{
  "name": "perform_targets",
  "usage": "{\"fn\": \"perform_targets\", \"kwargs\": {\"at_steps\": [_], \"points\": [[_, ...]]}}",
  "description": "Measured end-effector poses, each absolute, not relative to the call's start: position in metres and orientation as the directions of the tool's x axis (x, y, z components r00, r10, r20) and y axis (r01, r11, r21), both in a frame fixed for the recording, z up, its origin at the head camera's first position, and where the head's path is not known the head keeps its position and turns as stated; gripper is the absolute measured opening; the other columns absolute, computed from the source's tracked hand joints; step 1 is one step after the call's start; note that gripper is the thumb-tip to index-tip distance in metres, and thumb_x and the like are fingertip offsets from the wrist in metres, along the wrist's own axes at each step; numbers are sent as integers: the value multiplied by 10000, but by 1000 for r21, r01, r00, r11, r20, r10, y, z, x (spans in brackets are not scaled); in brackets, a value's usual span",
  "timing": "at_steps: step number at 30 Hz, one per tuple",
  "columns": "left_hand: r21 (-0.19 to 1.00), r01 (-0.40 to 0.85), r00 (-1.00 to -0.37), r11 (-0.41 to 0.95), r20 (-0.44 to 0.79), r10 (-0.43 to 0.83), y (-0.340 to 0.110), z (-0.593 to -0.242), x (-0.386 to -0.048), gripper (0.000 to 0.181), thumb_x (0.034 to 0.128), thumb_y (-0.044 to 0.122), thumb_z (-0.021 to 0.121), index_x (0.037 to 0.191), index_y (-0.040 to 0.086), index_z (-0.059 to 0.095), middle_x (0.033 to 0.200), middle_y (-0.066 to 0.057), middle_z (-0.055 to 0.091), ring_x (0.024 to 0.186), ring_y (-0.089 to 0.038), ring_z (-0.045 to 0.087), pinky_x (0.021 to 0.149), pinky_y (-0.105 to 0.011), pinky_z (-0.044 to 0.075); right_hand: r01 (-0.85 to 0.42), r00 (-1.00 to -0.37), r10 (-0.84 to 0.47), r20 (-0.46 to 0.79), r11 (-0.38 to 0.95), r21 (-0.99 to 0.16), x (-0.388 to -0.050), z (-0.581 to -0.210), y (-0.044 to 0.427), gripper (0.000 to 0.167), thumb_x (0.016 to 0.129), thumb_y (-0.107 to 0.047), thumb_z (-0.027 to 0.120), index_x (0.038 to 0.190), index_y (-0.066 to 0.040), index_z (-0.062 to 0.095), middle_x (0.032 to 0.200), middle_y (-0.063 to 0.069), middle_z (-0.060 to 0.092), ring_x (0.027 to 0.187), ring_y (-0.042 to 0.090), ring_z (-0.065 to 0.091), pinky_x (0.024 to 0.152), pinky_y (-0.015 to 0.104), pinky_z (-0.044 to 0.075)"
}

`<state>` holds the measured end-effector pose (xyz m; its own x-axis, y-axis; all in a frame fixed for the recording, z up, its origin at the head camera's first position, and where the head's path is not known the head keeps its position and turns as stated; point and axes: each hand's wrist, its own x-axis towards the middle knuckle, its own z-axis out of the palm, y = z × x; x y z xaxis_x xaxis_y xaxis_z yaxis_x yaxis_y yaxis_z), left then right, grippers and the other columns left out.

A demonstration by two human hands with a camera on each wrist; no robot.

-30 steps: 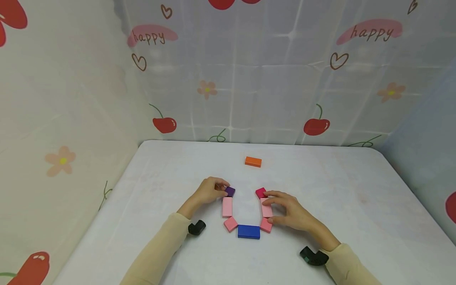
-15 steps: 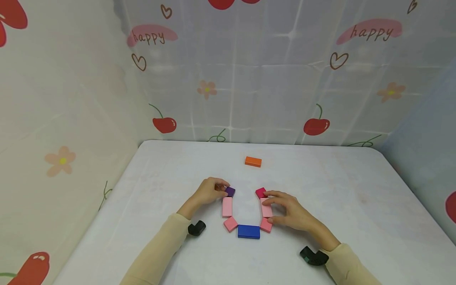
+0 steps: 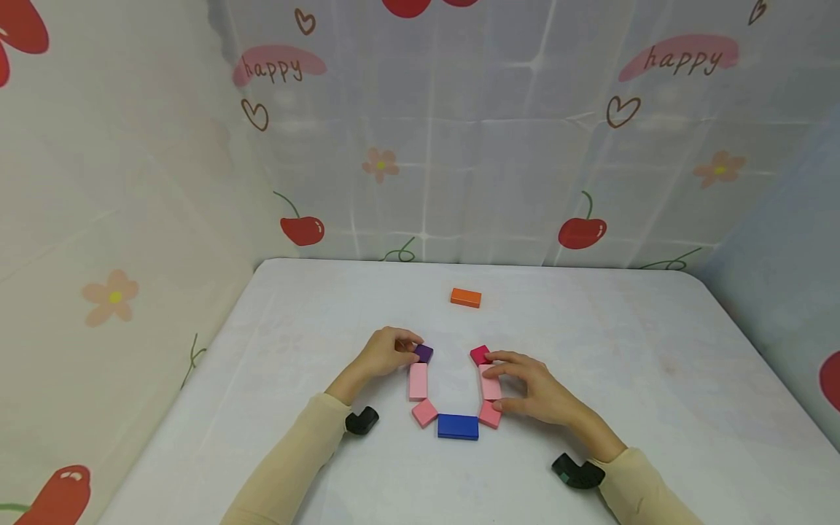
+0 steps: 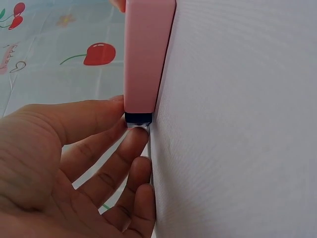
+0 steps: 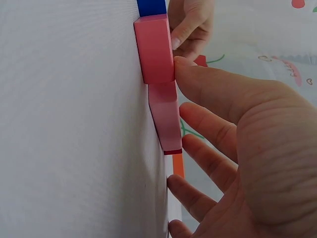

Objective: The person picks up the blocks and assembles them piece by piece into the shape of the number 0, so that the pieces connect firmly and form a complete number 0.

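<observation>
Several blocks lie in a U shape on the white table. At its left tip is a purple block [image 3: 426, 354], pinched between the thumb and fingers of my left hand [image 3: 383, 352]. Below that come a light pink block [image 3: 418, 383] and a turned coral-pink block [image 3: 424, 413]. A blue block [image 3: 458, 427] forms the bottom. Up the right side run another coral-pink block [image 5: 157, 52], a light pink block [image 3: 491, 390] and a crimson block [image 3: 478, 354]. My right hand [image 3: 538, 390] rests along that side with spread fingers, its thumb at the coral-pink block and fingertips at the upper two.
Beyond the U, an orange block [image 3: 465, 297] lies alone toward the table's [image 3: 328, 292] far edge. A patterned curtain [image 3: 459, 146] hangs behind the table, with more cloth at both sides. Each wrist carries a black camera [image 3: 577, 472].
</observation>
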<state>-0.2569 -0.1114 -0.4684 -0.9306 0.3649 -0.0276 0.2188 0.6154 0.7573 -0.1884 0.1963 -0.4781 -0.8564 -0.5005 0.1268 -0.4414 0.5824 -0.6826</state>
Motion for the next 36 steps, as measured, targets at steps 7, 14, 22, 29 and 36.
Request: {"fn": "perform_targets", "kwargs": {"at_steps": [7,14,22,29,36], "points": [[762,221,-929,609,-25,368,-112,-469,-256,243,844,84,736,1086,74,732,858,-20,638,777,-134,522,664,-232,428,-443,-855,-503,130,576,-687,-189,-478,197,402,804,-260,781,1192,-233,679,1430,56,513,1356,393,392,1039,715,271],[767,231,-937,599,10,348,-114,-467,-252,292,861,102,723,1151,78,707,914,-39,650,824,-157,540,688,-249,453,-451,-850,-509,139,565,-691,-190,-481,197,402,806,-249,781,1195,-228,678,1427,64,515,1353,390,400,1032,697,317],[742,330,-917,584,106,383,-124,-462,-240,436,869,151,734,1290,110,627,1301,-70,601,1229,-273,543,1036,-471,448,-459,-846,-513,147,560,-690,-189,-480,198,403,805,-241,778,1195,-216,678,1426,69,514,1350,392,401,1030,699,311],[687,447,-849,573,125,513,-132,-456,-226,485,862,203,730,1323,119,604,1471,-134,473,1395,-354,385,1118,-590,306,-457,-848,-510,144,566,-687,-190,-480,198,408,804,-248,777,1198,-223,675,1431,62,510,1354,391,392,1033,712,285],[685,470,-817,557,98,569,-131,-451,-213,473,840,234,755,1287,133,640,1490,-123,456,1401,-369,364,1105,-622,297,-438,-857,-501,123,580,-687,-190,-480,197,411,802,-258,778,1198,-231,676,1437,60,504,1362,388,384,1040,715,274]]}}
